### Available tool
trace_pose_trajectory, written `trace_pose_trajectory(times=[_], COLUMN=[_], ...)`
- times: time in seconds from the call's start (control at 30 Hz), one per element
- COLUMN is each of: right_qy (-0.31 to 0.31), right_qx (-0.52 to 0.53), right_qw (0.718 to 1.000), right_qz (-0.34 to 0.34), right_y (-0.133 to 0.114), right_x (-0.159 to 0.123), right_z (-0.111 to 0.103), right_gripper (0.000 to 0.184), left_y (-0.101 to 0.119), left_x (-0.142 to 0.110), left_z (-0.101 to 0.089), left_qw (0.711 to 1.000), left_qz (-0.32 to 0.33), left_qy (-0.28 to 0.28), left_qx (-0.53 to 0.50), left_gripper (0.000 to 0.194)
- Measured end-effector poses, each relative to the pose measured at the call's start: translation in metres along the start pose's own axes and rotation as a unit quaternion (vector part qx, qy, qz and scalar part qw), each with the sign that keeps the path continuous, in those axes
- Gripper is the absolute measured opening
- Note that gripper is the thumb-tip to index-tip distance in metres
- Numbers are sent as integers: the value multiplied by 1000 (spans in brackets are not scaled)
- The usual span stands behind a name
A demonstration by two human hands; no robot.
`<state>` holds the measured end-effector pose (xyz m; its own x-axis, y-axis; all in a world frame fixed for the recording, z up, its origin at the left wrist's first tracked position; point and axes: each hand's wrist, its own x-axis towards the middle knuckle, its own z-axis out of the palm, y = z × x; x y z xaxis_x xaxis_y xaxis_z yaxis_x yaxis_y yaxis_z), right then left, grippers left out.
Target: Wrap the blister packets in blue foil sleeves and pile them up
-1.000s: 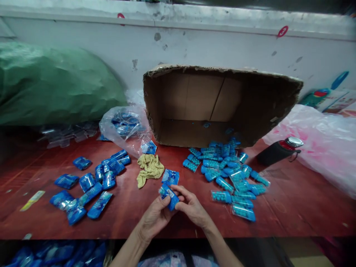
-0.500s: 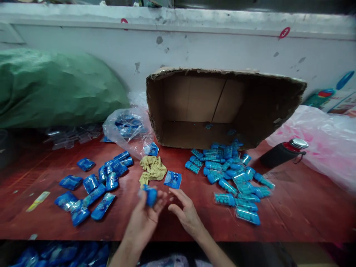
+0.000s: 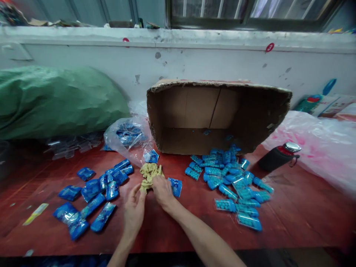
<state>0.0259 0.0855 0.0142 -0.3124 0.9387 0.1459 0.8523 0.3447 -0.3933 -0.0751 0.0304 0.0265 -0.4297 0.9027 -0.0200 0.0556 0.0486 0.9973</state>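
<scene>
A crumpled yellow cloth [image 3: 148,171], limp and wrinkled, lies on the red tabletop in front of me. My right hand [image 3: 164,192] reaches over its right side, fingers bent down onto it, the fingertips partly hidden. Close to the cloth's lower left end is my left hand [image 3: 135,205], loosely curved with thumb and fingers apart; I see nothing held in it. Just right of my right hand lies a flat blue packet [image 3: 175,187]. Another flat blue packet [image 3: 151,156] rests behind the cloth. Several filled blue packets [image 3: 102,217] are spread out to the left.
A cardboard box [image 3: 194,142] lies on its side, open toward me. Clear blue-capped tubes of blue beads [image 3: 226,192] spill before it. A black bottle [image 3: 274,159] leans at right. A clear bag [image 3: 133,146] of packets and a green sack [image 3: 61,104] are at back left.
The blue packet has gone from my left hand. My right hand has moved left onto the yellow cloth, and my left hand has shifted slightly left. The view has tilted up.
</scene>
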Motion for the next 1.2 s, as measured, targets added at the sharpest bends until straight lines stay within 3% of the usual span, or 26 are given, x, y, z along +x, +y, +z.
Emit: trace_pose_trajectory(times=[0.13,0.23,0.37,0.47,0.57,0.73,0.9,1.03,1.2], right_qy=[1,34,40,47,61,39,88,115,119], right_qx=[-2,-47,-84,-84,-86,-58,-22,-16,19], right_qw=[1000,997,991,990,988,986,984,985,990], right_qz=[-25,43,100,100,109,150,153,131,71], right_y=[10,36,66,71,69,71,78,70,50], right_x=[-34,-56,-65,-64,-60,-54,-52,-64,-85], right_z=[-15,-25,-20,-13,-13,-14,-8,-15,-27], right_gripper=[11,14,6,15,8,9,6,10,12], left_y=[-33,-47,-40,-28,-26,-43,-51,-40,-23], left_x=[1,-1,-14,-29,-40,-35,-23,-29,-35], left_z=[7,7,14,22,30,44,56,67,70], left_qw=[988,977,986,994,993,982,973,969,959], left_qz=[97,115,105,88,54,-106,-180,-220,-220], left_qy=[-69,-93,-53,-35,-79,-152,-128,-72,-112], left_qx=[99,152,114,58,66,33,-65,-88,-139], left_gripper=[34,32,31,30,32,51,59,55,42])
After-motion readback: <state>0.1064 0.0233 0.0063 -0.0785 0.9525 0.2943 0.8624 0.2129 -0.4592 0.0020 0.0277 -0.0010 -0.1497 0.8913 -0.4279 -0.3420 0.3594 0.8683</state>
